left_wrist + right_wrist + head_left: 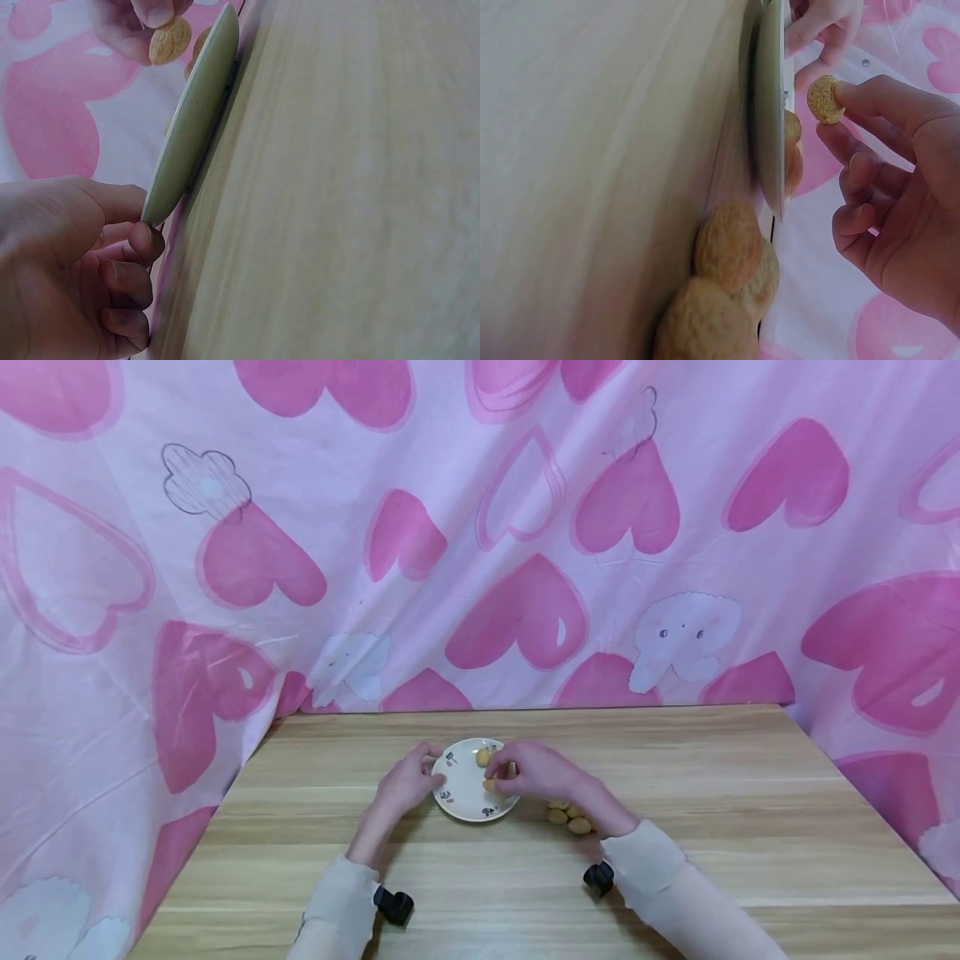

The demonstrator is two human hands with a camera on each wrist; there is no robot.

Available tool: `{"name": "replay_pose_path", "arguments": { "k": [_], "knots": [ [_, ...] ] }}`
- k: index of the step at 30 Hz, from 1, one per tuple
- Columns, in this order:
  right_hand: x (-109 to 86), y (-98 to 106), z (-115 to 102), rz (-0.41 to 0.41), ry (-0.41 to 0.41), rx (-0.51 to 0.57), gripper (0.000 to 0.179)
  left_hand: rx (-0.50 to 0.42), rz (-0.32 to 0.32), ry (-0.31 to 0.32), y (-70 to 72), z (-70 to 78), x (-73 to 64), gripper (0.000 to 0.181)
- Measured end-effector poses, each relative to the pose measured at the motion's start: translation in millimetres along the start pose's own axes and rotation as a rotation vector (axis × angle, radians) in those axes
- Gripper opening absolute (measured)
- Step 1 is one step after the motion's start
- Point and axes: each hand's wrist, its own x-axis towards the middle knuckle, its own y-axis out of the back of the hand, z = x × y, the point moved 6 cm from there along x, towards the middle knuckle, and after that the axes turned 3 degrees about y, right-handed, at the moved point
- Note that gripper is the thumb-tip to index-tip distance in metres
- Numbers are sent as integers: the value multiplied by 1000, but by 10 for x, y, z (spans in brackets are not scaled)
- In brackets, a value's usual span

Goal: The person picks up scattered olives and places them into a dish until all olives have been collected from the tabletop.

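We see a walnut (826, 99) pinched at the fingertips of the right hand (536, 772), well out from the palm, most of its wrinkled shell jutting past the tips. The remaining fingers of that hand curl loosely beneath, as we can tell from the right wrist view. From the head we might take this nut to be resting on the white plate (472, 814), since the two overlap there; both wrist views show it raised, with a gap between it and the rim.

On the plate we find more walnuts (793, 166). The head view gives us one clearly, near the far side, while the right hand covers part of the dish; the right wrist view shows at least two, side by side behind the rim. Only from the head can we make out the small dark and pink figures printed around the plate's face; the left wrist view shows its smooth underside instead.

The left hand (405, 783) pinches the plate's left rim between thumb and finger, opposite the held nut.

Near the plate's right side, partly under the right forearm, we see a cluster of walnuts (579, 825) on the wood-grain table (480, 893); the right wrist view shows three of them touching. Beyond hangs a pink cloth (517, 618) with hearts.
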Motion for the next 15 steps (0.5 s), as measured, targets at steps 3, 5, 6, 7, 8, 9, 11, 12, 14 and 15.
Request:
{"name": "replay_pose_path", "arguments": {
  "k": [3, 5, 6, 7, 8, 9, 11, 12, 14, 15],
  "knots": [
    [41, -46, -14, -9, 2, -12, 11, -5, -4, -3, -8, 4, -5, 44],
    [68, -78, -25, -19, 1, -18, 11, -5, -2, -6, -9, 5, -6, 44],
    [83, -95, -28, -24, 0, -24, 11, -5, -1, -7, -6, 4, -6, 44],
    [98, -111, -33, -29, 0, -31, 11, -4, 1, -8, -5, 1, -4, 44],
    [112, -125, -40, -35, -3, -33, 11, -3, 2, -10, -5, -3, -1, 44],
    [125, -138, -44, -42, -9, -39, 10, -4, 3, -11, -4, -4, 1, 44],
    [146, -161, -56, -57, -15, -50, 11, -6, 5, -13, 0, -2, 4, 45],
    [154, -172, -61, -64, -17, -53, 11, -6, 4, -13, -1, -2, 5, 45],
    [165, -198, -67, -81, -24, -57, 11, -9, 0, -10, -4, 2, 5, 45],
    [168, -209, -67, -88, -28, -58, 11, -10, -1, -8, -4, 5, 4, 45]
  ]
}}
